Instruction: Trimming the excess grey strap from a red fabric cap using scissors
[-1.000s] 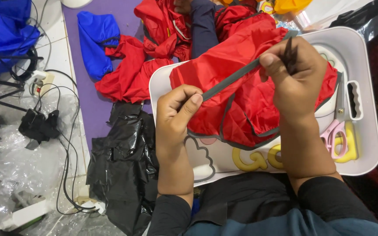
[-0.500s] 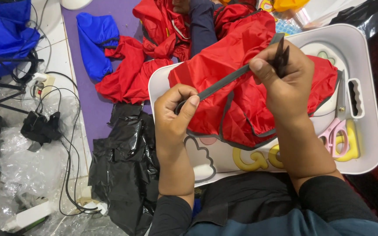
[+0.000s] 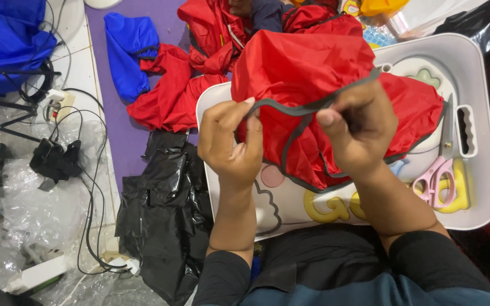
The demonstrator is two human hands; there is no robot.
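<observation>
A red fabric piece with a grey edge strap lies over a white lap tray. My left hand pinches one end of the grey strap. My right hand grips the same strap further along, and the strap sags slack between the two hands. Both hands hover above the tray, close together.
Pink-handled scissors lie on the tray's right side. More red cloth and a blue piece lie on a purple mat at the left. A black plastic bag, cables and clear plastic wrap cover the tiled floor.
My hands have come closer together. The grey strap, stretched taut before, now hangs loose in a curve between them.
</observation>
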